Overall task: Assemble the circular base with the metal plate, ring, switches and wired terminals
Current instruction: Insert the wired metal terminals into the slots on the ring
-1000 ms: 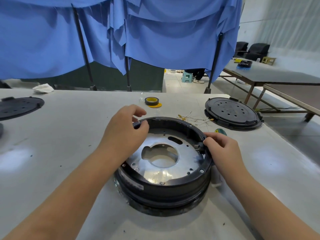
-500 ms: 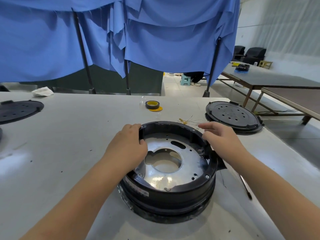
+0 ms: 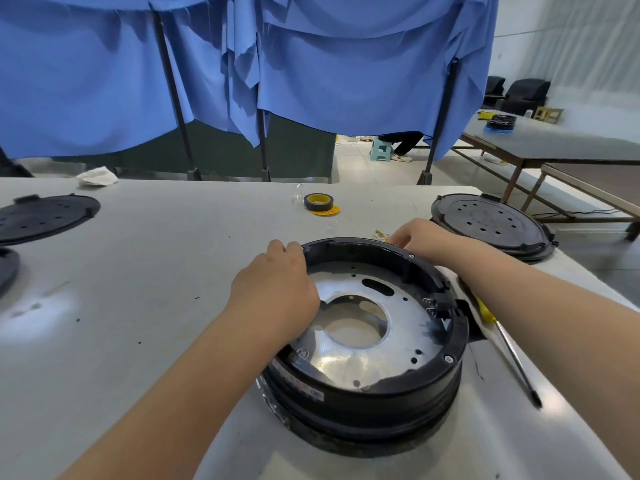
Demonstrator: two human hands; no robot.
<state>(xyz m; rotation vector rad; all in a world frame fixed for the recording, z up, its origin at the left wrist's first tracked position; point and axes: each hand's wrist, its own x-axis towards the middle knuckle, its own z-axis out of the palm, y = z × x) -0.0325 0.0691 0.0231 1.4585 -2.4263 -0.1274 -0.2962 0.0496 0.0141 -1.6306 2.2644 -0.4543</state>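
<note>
The black circular base [image 3: 450,358] stands on the white table in front of me, with the shiny metal plate [image 3: 398,341] lying inside it. A small black switch [image 3: 438,304] sits at the ring's right inner wall. My left hand [image 3: 273,292] grips the left rim, its fingers curled over the edge into the base. My right hand [image 3: 419,239] reaches past the far rim and pinches at the yellow wired terminals [image 3: 380,233] on the table; its fingertips are partly hidden by the rim.
A yellow-handled screwdriver [image 3: 512,355] lies right of the base. A tape roll [image 3: 318,202] sits further back, a black round lid [image 3: 488,223] at the far right, another black disc [image 3: 41,216] at the left edge, and a white rag [image 3: 97,176] behind it.
My right hand left the switch on the right rim and moved up and back to the wired terminals beyond the base. My left hand stayed gripping the left rim.
</note>
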